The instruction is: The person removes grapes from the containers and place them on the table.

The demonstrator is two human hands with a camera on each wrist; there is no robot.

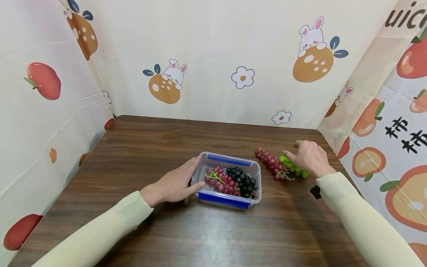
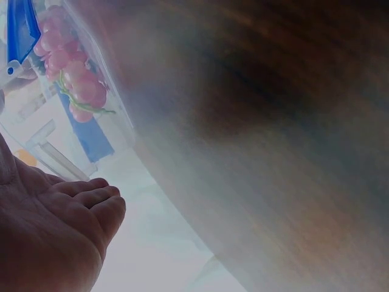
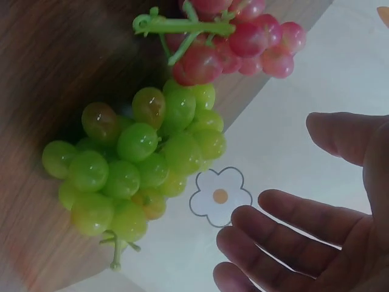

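A clear plastic box (image 1: pixel 220 197) with blue clips sits on the table, holding a bunch of red grapes (image 1: pixel 222 185) and a bunch of black grapes (image 1: pixel 246 181). My left hand (image 1: pixel 176 181) rests against the box's left side, its fingers straight and its thumb at the near rim. Over a bunch of green grapes (image 3: pixel 130 164), my right hand (image 1: pixel 308 155) hovers with fingers spread and nothing in them. The right wrist view shows a gap between fingers and grapes. Another bunch of red grapes (image 1: pixel 271 160) lies just left of the green ones.
The brown wooden table (image 1: pixel 150 148) ends at a printed curtain (image 1: pixel 213 44) at the back, with more printed cloth (image 1: pixel 393 122) along the right side and left side. A small black object (image 1: pixel 315 192) shows under the right sleeve.
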